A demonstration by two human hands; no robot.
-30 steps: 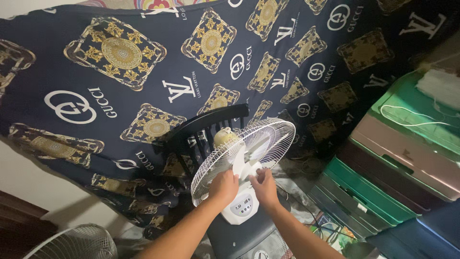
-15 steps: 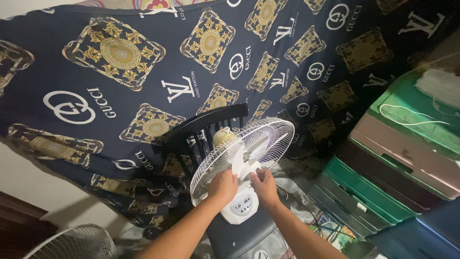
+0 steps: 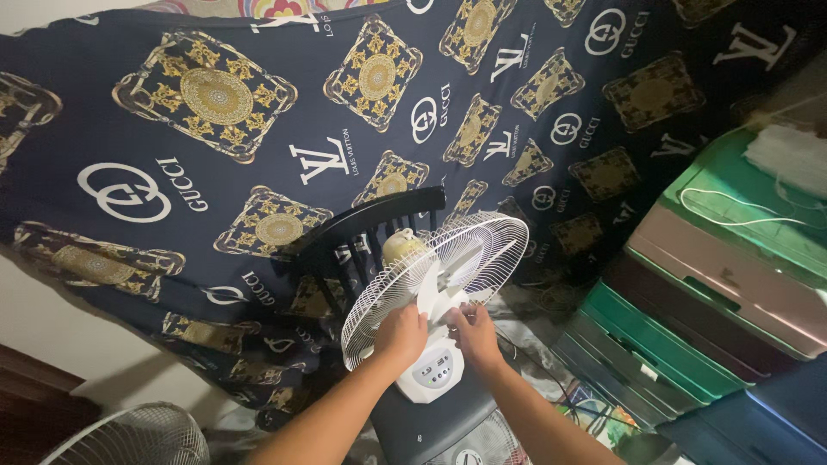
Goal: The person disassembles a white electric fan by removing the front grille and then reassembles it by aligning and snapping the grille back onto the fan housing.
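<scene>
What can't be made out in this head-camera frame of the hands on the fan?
- Fingers of the left hand and right hand: curled against the fan guard, so their grip is hidden.
- Fan blades: partly veiled by the guard's wires.
- Control panel buttons: too small to tell apart.
- Second fan guard: cut off by the bottom edge.
- Chair: lower part hidden behind the fan.

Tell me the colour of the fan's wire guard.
White, seen in the head view: the wire guard.

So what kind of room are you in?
Likely a home bedroom or storeroom: a patterned sheet hung as a backdrop, stacked plastic drawers, a dark chair, and a white fan under both hands.
</scene>
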